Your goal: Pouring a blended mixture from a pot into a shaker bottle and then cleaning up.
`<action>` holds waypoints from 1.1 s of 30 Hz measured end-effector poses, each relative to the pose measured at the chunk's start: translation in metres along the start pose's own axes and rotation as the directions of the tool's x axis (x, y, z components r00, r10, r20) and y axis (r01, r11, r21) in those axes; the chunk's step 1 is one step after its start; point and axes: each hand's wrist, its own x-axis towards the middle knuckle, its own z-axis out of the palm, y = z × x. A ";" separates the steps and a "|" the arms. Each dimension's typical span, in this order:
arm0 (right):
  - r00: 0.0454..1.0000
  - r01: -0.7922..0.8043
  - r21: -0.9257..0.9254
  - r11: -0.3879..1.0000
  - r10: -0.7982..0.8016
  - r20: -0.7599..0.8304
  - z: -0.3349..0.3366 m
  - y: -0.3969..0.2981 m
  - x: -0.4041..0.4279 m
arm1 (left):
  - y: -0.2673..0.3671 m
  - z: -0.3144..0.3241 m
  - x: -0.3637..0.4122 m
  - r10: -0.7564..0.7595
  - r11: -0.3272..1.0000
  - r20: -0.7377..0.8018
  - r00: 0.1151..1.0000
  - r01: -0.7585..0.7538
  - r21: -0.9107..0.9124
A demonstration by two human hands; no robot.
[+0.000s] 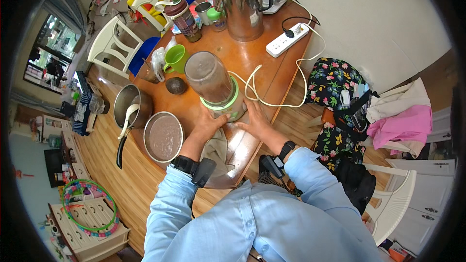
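Observation:
A blender with a green-rimmed base (235,107) and an upturned clear cup (207,74), coated inside with brownish residue, stands on the wooden table. My left hand (208,123) grips the near left side of the base. Against its right side rests my right hand (256,118), thumb on the front. A round metal bowl (164,137) of greyish-brown liquid is left of my left hand, beside a saucepan (147,107) with a white ladle (128,118) in it. A crumpled cloth (215,149) lies between my forearms.
Behind the blender stand a green mug (176,59), a dark round object (176,86), a capped bottle (184,22) and a large metal pitcher (243,11). A white cord (282,105) loops from the right side toward a power strip (287,40). Chairs surround the table.

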 end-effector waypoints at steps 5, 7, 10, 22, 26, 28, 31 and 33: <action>0.999 -0.024 0.069 0.997 0.021 0.046 -0.007 -0.005 -0.002 | 0.001 -0.002 -0.005 -0.023 0.999 -0.028 0.999 0.022 -0.033; 0.999 -0.018 0.090 0.996 0.014 0.046 -0.011 -0.007 -0.004 | 0.011 0.000 -0.007 -0.017 0.984 -0.007 1.000 0.016 -0.180; 0.999 -0.001 0.097 0.995 -0.004 0.049 -0.010 -0.003 -0.006 | 0.012 -0.004 -0.008 -0.003 0.999 -0.014 1.000 0.002 -0.035; 0.998 0.051 0.068 0.996 -0.049 -0.025 -0.003 -0.004 -0.008 | 0.008 -0.005 -0.013 0.000 1.000 -0.038 0.999 0.000 -0.001; 0.999 0.033 0.072 0.997 -0.030 -0.039 0.000 -0.003 -0.008 | 0.010 -0.005 -0.012 -0.001 1.000 -0.048 0.999 0.001 0.001; 0.995 0.055 0.048 0.997 -0.051 -0.084 0.005 -0.003 -0.007 | 0.003 -0.010 -0.007 0.082 0.996 -0.009 0.997 -0.082 0.027; 0.993 -0.004 0.018 1.000 0.006 -0.117 0.012 -0.005 -0.006 | 0.009 -0.008 -0.004 0.019 0.999 0.009 1.000 -0.018 -0.036; 0.987 0.021 -0.042 0.999 -0.027 -0.158 0.014 -0.005 -0.003 | 0.017 -0.003 -0.006 0.012 0.998 -0.016 1.000 -0.013 -0.058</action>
